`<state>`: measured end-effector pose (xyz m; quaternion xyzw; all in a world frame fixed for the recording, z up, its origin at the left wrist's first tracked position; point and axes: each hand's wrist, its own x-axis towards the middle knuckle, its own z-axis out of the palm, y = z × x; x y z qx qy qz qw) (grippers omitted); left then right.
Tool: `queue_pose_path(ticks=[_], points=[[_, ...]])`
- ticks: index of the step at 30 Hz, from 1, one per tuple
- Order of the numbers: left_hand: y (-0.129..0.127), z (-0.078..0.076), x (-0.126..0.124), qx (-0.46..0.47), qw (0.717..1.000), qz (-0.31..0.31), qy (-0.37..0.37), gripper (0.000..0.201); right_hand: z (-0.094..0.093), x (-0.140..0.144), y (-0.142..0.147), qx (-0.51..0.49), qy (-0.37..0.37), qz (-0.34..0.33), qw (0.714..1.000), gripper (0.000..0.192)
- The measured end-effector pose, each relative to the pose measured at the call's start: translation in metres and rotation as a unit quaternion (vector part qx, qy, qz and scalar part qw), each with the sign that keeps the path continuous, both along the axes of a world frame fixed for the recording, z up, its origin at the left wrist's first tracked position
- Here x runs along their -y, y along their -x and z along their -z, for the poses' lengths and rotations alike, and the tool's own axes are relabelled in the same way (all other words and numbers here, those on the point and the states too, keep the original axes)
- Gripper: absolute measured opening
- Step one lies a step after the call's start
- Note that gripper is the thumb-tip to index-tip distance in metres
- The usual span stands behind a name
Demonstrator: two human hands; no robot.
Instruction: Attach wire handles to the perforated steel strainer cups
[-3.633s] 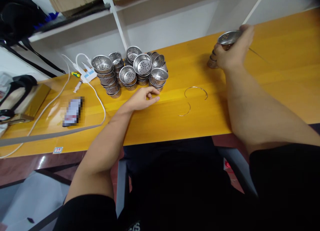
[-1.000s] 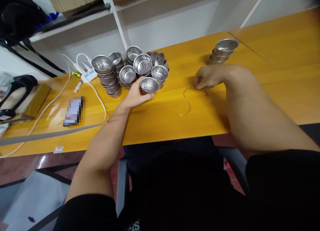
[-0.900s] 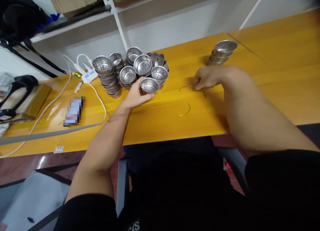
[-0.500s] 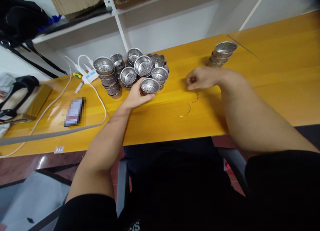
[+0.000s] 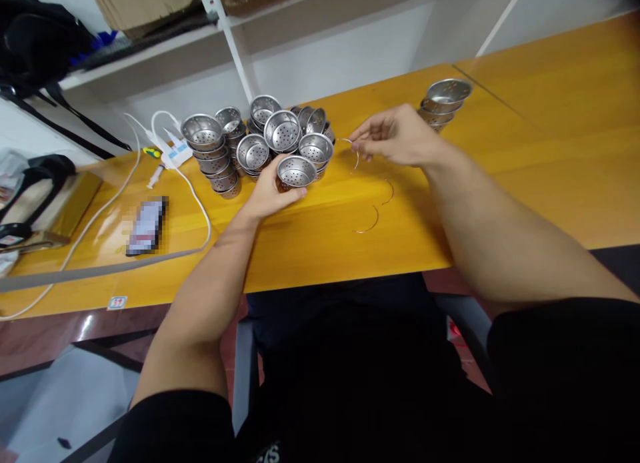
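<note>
Surface: long orange-yellow wooden bench (image 5: 550, 103) under a white shelf frame (image 5: 235, 49), white wall behind.

Left hand: left hand (image 5: 270, 189) resting on the bench, thumb and fingers closed around one small perforated stainless-steel strainer cup (image 5: 296, 172); same grip and same spot as a second ago.

Right hand: right hand (image 5: 395, 135) now raised off the bench, thumb and forefinger pinched together on a thin curved steel wire handle (image 5: 351, 151); other fingers loosely spread.

Change: a second ago pinching that wire flat on the wood to the right; now lifted clear and carried leftward, its free end hanging just beside the held cup, not touching it.

Meaning: wire and cup brought near each other, gap between them closing; no contact visible yet.

Held cup position: on the bench at the front edge of the cluster of stacked perforated steel cups (image 5: 260, 139), touching or just beside its nearest stack; cannot tell which.

Remaining wires: two more curved steel wires lying loose on the wood, one (image 5: 388, 191) below the right wrist, another (image 5: 369, 221) nearer the bench edge.

Right side: short separate stack of steel cups (image 5: 445, 99) behind the right hand, untouched.

Left side: white power strip with looping cable (image 5: 173, 153), blurred phone (image 5: 145, 224), black bag (image 5: 30, 43) on the shelf, all well apart from both hands.
</note>
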<state>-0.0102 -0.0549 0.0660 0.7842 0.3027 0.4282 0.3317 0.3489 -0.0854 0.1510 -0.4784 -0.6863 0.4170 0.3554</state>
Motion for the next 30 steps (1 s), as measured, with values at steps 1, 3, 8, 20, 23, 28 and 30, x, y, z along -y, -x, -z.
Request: queue_pose_path(ticks=[1,3,8,20,23,28,30], points=[[0.001,0.001,-0.001,0.000,1.000,-0.001,0.001,0.111,0.006,-0.004,0.001,0.000,-0.013,0.003,1.000,0.016],[0.002,0.004,-0.004,0.002,1.000,0.002,0.000,0.112,0.017,-0.012,0.004,-0.004,-0.039,0.006,0.999,0.028],[0.005,0.009,-0.007,0.019,1.000,0.011,0.005,0.118,0.034,-0.020,0.008,0.011,-0.069,0.009,0.998,0.058],[0.001,-0.003,0.006,0.023,0.998,0.042,0.045,0.119,0.017,-0.003,0.020,0.080,-0.106,0.028,0.991,0.062],[-0.005,-0.005,0.011,0.023,0.998,0.055,0.038,0.118,0.011,0.005,0.026,0.046,-0.109,0.030,0.993,0.061],[-0.014,0.000,0.015,0.026,0.994,0.093,0.049,0.113,0.010,0.019,0.043,-0.040,-0.130,-0.015,0.991,0.065],[-0.016,0.002,0.016,0.024,0.995,0.087,0.034,0.109,0.012,0.023,0.052,-0.051,-0.126,-0.042,0.990,0.058]])
